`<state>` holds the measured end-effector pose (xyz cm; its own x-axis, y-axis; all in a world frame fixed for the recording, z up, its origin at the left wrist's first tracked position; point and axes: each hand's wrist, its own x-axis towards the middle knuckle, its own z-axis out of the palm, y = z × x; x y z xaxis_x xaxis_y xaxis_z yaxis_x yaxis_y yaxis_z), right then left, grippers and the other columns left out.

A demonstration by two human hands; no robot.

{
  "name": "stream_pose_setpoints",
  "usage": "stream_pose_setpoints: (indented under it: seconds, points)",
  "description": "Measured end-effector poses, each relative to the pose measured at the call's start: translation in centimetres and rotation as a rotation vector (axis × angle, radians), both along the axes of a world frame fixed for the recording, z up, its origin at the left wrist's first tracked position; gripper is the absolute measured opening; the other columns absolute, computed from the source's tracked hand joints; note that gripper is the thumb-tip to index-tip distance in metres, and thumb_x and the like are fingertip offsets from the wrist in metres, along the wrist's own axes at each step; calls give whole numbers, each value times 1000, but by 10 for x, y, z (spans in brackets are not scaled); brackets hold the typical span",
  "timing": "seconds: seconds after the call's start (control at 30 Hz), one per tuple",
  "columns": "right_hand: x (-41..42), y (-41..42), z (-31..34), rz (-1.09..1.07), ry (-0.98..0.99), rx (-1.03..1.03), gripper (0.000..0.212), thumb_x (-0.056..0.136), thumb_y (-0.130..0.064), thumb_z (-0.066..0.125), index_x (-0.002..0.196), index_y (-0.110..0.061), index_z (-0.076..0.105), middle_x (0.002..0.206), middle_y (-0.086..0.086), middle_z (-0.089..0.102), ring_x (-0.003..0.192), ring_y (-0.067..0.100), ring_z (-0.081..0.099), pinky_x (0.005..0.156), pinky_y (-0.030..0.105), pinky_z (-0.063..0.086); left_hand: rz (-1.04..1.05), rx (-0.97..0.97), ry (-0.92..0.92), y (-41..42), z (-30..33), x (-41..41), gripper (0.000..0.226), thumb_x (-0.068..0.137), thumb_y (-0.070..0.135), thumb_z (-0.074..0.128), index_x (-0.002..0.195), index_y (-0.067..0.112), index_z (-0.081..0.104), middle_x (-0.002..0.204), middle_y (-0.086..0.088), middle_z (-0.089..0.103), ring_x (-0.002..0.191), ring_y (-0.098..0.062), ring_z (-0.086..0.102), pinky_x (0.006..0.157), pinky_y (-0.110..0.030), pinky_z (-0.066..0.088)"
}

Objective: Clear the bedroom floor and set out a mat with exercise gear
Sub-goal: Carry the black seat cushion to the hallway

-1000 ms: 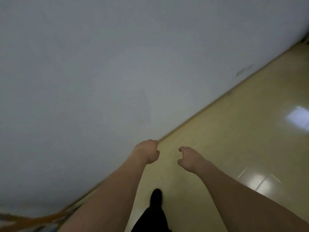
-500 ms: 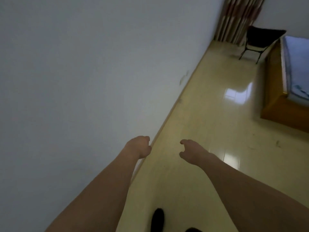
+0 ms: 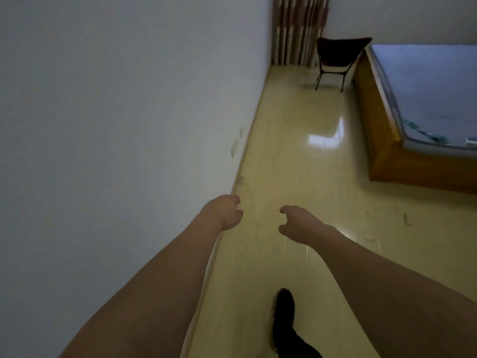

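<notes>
Fingers (image 3: 284, 210) curl loosely, holding nothing, on left hand (image 3: 223, 211) and right hand (image 3: 300, 223); chair (image 3: 335, 58) and bed (image 3: 382, 156) stand ahead.

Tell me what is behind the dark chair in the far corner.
A striped curtain and a pale wall stand behind the dark chair. Its seat covers whatever sits low against them.
</notes>
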<state>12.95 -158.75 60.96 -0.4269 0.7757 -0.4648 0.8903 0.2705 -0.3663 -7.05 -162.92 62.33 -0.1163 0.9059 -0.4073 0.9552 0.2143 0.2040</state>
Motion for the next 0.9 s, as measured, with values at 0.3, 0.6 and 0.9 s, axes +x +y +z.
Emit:
stream_pose_setpoints:
  seconds: [0.3,0.6,0.9]
  points:
    - [2,233,32,-76,36,58,57,92,-22,55,145,-9,36,143,13,45,129,28,44,103,34,38,-118,52,15,244,39,16,50,100,32,41,146,13,37,147,-10,43,130,-27,46,106,-39,41]
    - [-10,427,-7,-138,-60,-37,57,91,-22,54,144,-10,36,143,11,44,130,26,44,104,32,39,-141,-119,52,450,-13,-22,49,100,33,41,145,13,37,146,-11,44,128,-27,48,101,-38,42]
    - [-67,684,13,-231,-10,13,56,94,-23,52,145,-13,35,146,9,42,130,25,43,104,32,38,-135,-48,-18,715,-10,-76,47,100,31,40,142,10,41,143,-13,47,125,-28,51,98,-36,44]
